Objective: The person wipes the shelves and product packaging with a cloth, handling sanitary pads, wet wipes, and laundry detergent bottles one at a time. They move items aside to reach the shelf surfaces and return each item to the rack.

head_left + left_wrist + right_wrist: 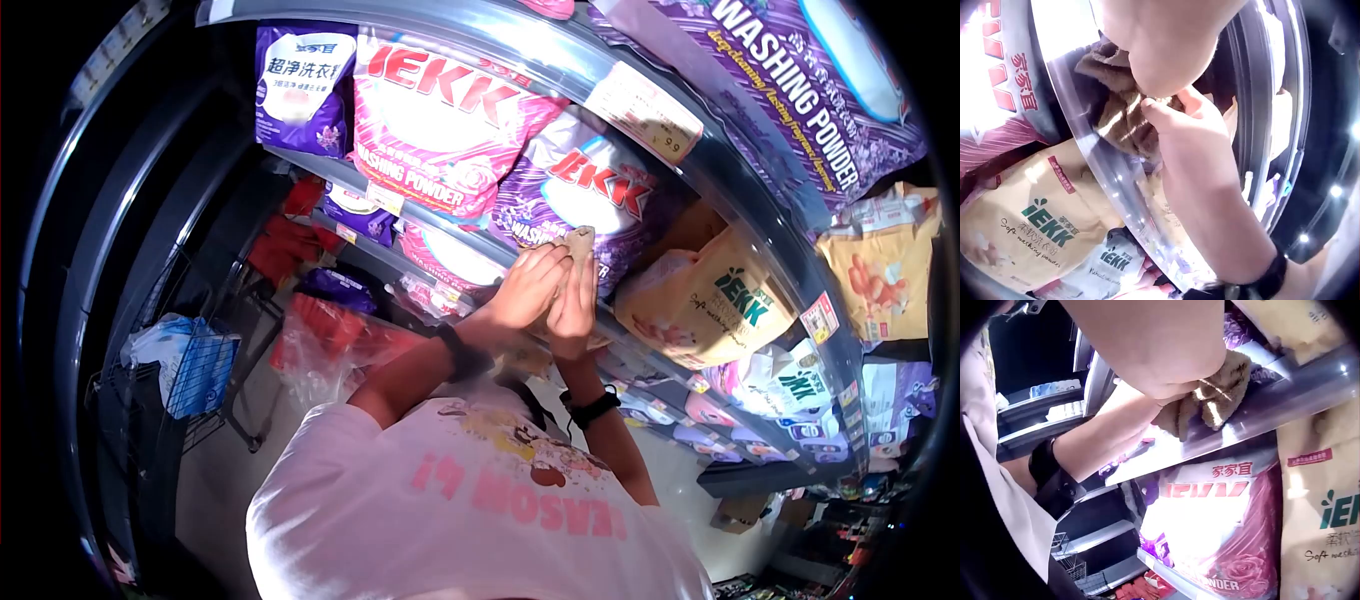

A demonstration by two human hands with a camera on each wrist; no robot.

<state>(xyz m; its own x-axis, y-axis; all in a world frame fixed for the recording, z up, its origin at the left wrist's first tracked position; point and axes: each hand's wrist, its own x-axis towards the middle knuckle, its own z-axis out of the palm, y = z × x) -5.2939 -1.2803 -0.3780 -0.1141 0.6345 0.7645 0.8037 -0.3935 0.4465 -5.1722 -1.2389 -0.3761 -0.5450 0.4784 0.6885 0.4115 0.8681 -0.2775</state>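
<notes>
Left hand (524,287) and right hand (572,308) pinch cloth (580,243) pointing up past fingertips.

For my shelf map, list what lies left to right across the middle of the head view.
Blue wire basket → red packs → left hand → right hand → tan JEKK bag → yellow pack. The brown cloth both hands grip overlaps them.

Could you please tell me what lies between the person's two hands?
A brown cloth, held by left hand and right hand at the shelf rail; clearest in the left wrist view.
</notes>
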